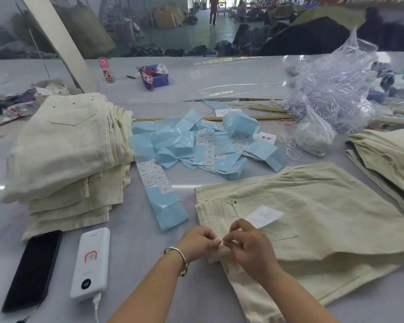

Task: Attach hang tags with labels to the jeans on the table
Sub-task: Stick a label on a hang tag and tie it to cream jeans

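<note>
Head view: jeans (313, 217) lie flat at 4 o'clock on the table (149, 252), white hang tag (264, 216) resting on the back pocket. Left hand (197, 240) and right hand (250, 247) meet at the waistband edge, 6 o'clock, fingertips of both pinched together on something too small to identify, probably the tag string. Judgement: keep the fabric pinned flat, thread close to the edge, pull snug without puckering. Label strips (196, 145) at 12 o'clock; stack of jeans (68, 148) at 10 o'clock
</note>
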`<state>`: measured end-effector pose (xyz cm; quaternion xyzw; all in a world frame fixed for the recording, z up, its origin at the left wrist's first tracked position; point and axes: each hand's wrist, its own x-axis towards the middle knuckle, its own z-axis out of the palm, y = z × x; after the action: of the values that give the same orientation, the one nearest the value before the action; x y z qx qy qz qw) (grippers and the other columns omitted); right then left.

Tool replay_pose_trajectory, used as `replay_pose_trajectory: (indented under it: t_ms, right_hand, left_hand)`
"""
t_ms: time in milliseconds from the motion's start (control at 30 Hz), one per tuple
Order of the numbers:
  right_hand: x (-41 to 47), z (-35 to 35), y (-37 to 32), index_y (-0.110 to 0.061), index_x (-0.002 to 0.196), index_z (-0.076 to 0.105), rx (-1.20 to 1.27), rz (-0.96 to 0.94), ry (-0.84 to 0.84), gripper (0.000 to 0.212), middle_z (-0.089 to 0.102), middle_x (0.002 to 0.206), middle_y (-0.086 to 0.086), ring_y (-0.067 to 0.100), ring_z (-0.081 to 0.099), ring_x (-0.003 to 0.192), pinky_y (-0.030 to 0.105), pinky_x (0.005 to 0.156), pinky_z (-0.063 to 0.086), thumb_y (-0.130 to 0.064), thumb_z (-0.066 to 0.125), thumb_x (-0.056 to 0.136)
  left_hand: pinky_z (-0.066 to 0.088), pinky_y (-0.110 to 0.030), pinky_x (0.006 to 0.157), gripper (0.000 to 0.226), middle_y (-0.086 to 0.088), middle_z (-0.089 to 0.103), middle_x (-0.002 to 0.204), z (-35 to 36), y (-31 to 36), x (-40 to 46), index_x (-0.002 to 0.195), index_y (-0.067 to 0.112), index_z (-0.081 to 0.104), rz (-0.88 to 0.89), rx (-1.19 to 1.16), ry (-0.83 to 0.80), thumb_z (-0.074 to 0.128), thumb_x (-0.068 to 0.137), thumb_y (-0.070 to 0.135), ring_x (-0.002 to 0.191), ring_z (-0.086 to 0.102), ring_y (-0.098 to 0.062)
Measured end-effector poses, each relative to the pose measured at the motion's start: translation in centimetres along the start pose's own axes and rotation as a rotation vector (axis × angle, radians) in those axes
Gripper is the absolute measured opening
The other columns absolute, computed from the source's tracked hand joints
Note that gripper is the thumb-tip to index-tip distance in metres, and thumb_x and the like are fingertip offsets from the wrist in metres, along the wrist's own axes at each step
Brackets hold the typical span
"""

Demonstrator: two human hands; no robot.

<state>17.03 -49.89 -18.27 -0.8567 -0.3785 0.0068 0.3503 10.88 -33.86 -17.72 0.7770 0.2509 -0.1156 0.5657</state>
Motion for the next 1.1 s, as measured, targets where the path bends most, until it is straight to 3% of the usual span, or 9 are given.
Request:
replay_pose_trajectory:
  t_ms: [100,200,333,533,633,733,933,1100]
  right_hand:
    - [-0.4,0.0,-0.6,-0.021,0.065,0.07,-0.18,-0.119,0.04,0.015,0.06,0.083,-0.001,0.018,0.052,0.047,0.024,0.038,0.035,-0.011,0.081,0.067]
    - [-0.5,0.4,-1.3,-0.016,0.057,0.063,-0.277,-0.109,0.113,0.021,0.058,0.079,0.001,0.022,0.05,0.045,0.025,0.032,0.031,-0.011,0.082,0.063]
    - [-0.5,1.4,-2.5,-0.01,0.05,0.061,-0.348,-0.01,0.179,0.024,0.058,0.071,0.005,0.024,0.049,0.041,0.023,0.034,0.027,-0.007,0.085,0.05]
    - [-1.4,3.0,-2.0,-0.008,0.047,0.058,-0.26,0.074,0.232,0.03,0.055,0.064,0.005,0.024,0.051,0.046,0.024,0.035,0.031,0.001,0.086,0.047]
    - [-1.8,3.4,-1.7,-0.012,0.049,0.059,-0.231,0.077,0.26,0.032,0.051,0.062,0.002,0.022,0.049,0.047,0.024,0.036,0.03,-0.005,0.09,0.053]
    - [-2.1,3.5,-1.3,-0.015,0.052,0.061,-0.222,0.076,0.266,0.032,0.05,0.062,0.001,0.02,0.048,0.046,0.021,0.038,0.028,-0.012,0.092,0.054]
    - [-1.9,3.2,-0.3,-0.013,0.055,0.06,-0.2,-0.021,0.302,0.029,0.052,0.066,0.003,0.021,0.05,0.053,0.021,0.042,0.03,-0.007,0.088,0.059]
    - [-0.5,2.5,0.6,-0.008,0.059,0.059,-0.147,-0.148,0.258,0.021,0.052,0.073,0.006,0.023,0.051,0.061,0.03,0.049,0.043,0.003,0.077,0.065]
  left_hand:
    - [0.036,-0.014,0.049,0.021,0.001,0.057,0.066,-0.1,0.7,0.0,0.072,0.015,0.058,-0.122,-0.261,-0.068,0.063,0.091,0.006,0.053,0.047,-0.003]
    - [0.041,-0.014,0.047,0.025,0.0,0.057,0.064,-0.1,1.1,-0.1,0.07,0.013,0.058,-0.166,-0.382,-0.111,0.058,0.092,0.001,0.046,0.05,-0.001]
    - [0.048,-0.016,0.055,0.033,-0.001,0.066,0.071,-0.3,0.8,-0.3,0.078,0.012,0.067,-0.187,-0.411,-0.127,0.045,0.092,-0.009,0.059,0.061,-0.005]
    - [0.039,-0.013,0.048,0.023,-0.005,0.064,0.076,-1.2,0.3,-0.5,0.102,0.007,0.073,-0.217,-0.32,-0.1,0.068,0.082,-0.004,0.055,0.058,-0.005]
    - [0.034,-0.015,0.048,0.014,-0.01,0.06,0.071,-1.0,0.3,-0.1,0.093,0.0,0.074,-0.213,-0.282,-0.063,0.073,0.079,-0.001,0.052,0.053,-0.007]
    - [0.035,-0.015,0.046,0.003,-0.005,0.057,0.06,-0.4,0.4,0.1,0.078,0.005,0.074,-0.19,-0.246,-0.02,0.076,0.079,0.003,0.047,0.048,-0.006]
    - [0.025,-0.017,0.042,0.015,0.002,0.056,0.052,0.1,0.6,0.7,0.071,0.011,0.066,-0.238,-0.191,0.003,0.068,0.086,0.007,0.044,0.05,-0.002]
    - [0.023,-0.017,0.042,0.023,0.004,0.047,0.045,0.2,1.0,1.3,0.064,0.014,0.061,-0.242,-0.207,0.001,0.068,0.084,0.007,0.04,0.041,-0.004]
